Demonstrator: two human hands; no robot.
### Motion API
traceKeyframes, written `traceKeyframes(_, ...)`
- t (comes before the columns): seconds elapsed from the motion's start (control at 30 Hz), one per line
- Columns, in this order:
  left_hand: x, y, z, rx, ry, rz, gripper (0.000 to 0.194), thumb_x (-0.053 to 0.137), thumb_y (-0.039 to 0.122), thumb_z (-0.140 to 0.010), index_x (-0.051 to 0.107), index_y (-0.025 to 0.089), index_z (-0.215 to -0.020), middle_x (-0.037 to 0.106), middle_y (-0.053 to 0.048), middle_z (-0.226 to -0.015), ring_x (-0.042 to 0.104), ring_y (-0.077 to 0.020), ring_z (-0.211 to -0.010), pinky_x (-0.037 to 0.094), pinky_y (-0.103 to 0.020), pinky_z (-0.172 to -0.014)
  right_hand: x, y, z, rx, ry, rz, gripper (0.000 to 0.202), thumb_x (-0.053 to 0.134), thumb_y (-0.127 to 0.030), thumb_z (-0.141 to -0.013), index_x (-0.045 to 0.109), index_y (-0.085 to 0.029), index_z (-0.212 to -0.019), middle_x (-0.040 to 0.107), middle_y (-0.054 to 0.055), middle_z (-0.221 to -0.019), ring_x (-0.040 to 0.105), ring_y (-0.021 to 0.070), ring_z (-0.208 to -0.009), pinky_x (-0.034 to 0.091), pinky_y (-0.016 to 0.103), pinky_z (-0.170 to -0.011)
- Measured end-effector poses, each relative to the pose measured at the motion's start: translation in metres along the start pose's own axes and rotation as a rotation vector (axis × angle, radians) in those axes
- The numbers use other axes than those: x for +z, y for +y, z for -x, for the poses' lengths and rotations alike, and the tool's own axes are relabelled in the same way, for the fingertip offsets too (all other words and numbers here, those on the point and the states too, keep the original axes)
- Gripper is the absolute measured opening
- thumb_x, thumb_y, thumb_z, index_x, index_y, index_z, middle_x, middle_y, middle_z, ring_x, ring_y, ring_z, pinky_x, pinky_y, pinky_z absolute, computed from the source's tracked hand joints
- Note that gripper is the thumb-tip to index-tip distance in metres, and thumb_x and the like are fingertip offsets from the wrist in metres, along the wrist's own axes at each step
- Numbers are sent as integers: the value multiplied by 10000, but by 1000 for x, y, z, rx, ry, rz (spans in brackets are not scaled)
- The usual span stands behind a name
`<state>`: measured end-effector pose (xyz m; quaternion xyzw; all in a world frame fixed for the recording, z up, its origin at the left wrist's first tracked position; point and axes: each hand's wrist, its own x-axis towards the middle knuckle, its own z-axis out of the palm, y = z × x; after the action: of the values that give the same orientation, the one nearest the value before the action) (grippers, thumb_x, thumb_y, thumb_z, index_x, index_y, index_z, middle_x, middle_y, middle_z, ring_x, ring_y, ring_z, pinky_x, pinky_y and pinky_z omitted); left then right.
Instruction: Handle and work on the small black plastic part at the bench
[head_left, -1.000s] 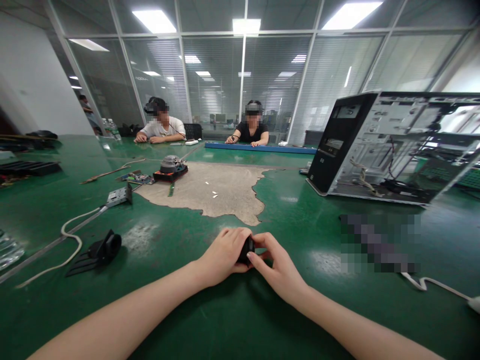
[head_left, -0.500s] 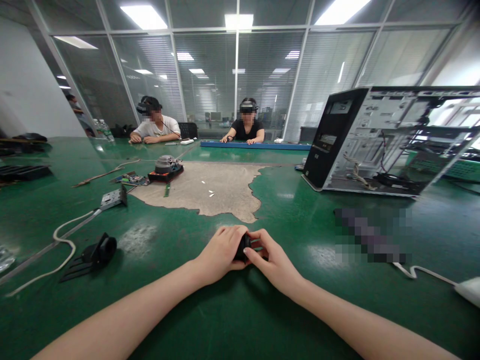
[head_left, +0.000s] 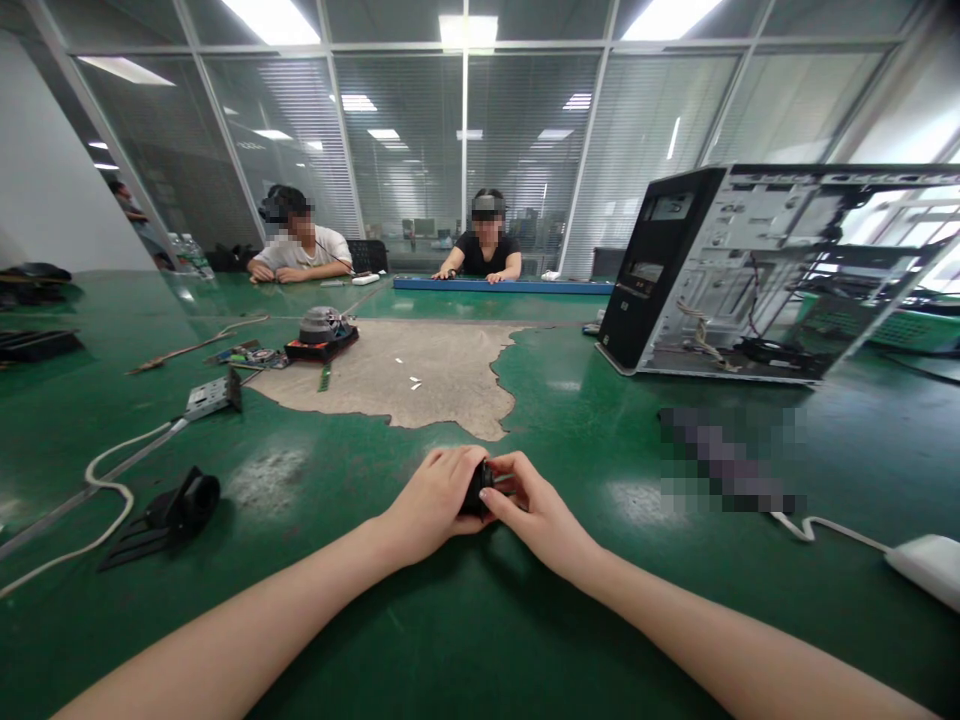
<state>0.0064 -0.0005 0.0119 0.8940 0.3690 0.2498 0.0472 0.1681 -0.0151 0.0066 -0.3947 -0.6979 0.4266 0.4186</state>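
Your left grip (head_left: pixel 433 503) is closed around a small black part (head_left: pixel 475 490), its fingers over the top and its thumb beneath. Your right grip (head_left: pixel 534 510) pinches the same part from the right, thumb on the near side. The part sits between your two grips, just above the green tabletop (head_left: pixel 577 405) or touching it; you cannot tell which. Most of it is hidden by your fingers.

Left of your grips, a black duct (head_left: pixel 191 505) lies tilted, with a pale cord (head_left: pixel 112 487) running past it. To their right lies a blurred strip (head_left: pixel 727 460), too masked to identify, with a lead running to a white block (head_left: pixel 928 565).

Beyond your grips, a bare brown patch (head_left: pixel 450 370) carries paper scraps (head_left: pixel 415 383). Farther left are a metal bracket (head_left: pixel 210 396), a circuit board (head_left: pixel 251 356) and a cooler (head_left: pixel 324 326) on a black-and-red base. Well to the right stands an open PC case (head_left: pixel 709 270).

Farthest ahead of your grips, a blue bar (head_left: pixel 502 286) lies across the tabletop, before a person in black (head_left: pixel 486 258). A person in white (head_left: pixel 304 250) sits to the left.
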Motion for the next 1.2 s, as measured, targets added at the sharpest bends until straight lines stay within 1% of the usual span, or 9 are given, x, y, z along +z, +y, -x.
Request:
traceKeyframes(0.2,0,-1,0,32,8,11,546,599,158,-674,306,209,-1133,508,-71,-1101,495,-237,-986,368,-383,-829,-1,-4,5,-202,72,165,151,524,-181,-763,513,-225,-907,490,49,-1000,511,181,-937,502,270,-668)
traceKeyframes(0.37,1,-2,0,16,5,6,521,609,185,-676,323,199,-1112,519,-69,-1064,504,-231,-960,370,-379,-825,-1,-1,2,-117,74,90,178,518,-182,-772,480,-210,-944,510,49,-973,530,176,-920,501,295,-699)
traceKeyframes(0.5,1,-3,0,9,-1,-4,528,616,195,-673,322,197,-1111,521,-69,-1054,502,-233,-961,376,-374,-816,0,1,-1,15,7,1,172,511,-208,-781,456,-201,-944,536,38,-926,567,157,-826,514,289,-658)
traceKeyframes(0.57,1,-3,0,10,-4,-7,538,614,187,-672,316,201,-1119,516,-71,-1069,499,-238,-975,372,-380,-823,1,0,0,-5,-1,30,152,512,-213,-781,467,-207,-926,540,29,-903,567,155,-807,513,280,-637)
traceKeyframes(0.7,0,-2,0,19,-15,11,556,605,171,-673,301,208,-1136,510,-69,-1093,488,-240,-1007,362,-382,-837,0,-1,4,-178,70,153,149,516,-196,-777,501,-222,-923,508,50,-986,526,183,-916,505,290,-679)
traceKeyframes(0.77,-1,-2,0,18,-13,17,553,608,171,-671,305,210,-1132,511,-65,-1089,488,-239,-1006,361,-379,-837,0,0,4,-207,83,167,129,500,-189,-787,509,-223,-911,492,57,-1011,511,188,-946,505,294,-695)
traceKeyframes(0.97,0,-1,-1,-1,-18,11,542,635,186,-661,326,201,-1107,523,-58,-1048,500,-239,-973,363,-371,-823,1,3,2,-87,59,62,213,511,-192,-782,458,-210,-988,513,51,-977,538,177,-923,511,303,-711)
traceKeyframes(1.07,-1,-2,0,-3,-22,5,551,646,198,-658,325,194,-1106,523,-60,-1047,497,-238,-974,360,-368,-825,1,3,1,-25,5,3,176,498,-214,-796,457,-209,-968,527,40,-958,562,165,-873,519,293,-675)
traceKeyframes(1.2,-2,-1,0,3,-22,4,539,629,193,-673,318,195,-1113,516,-63,-1062,493,-236,-983,360,-368,-828,-1,2,2,-88,19,39,134,503,-212,-797,483,-217,-930,515,34,-950,551,166,-878,518,286,-671)
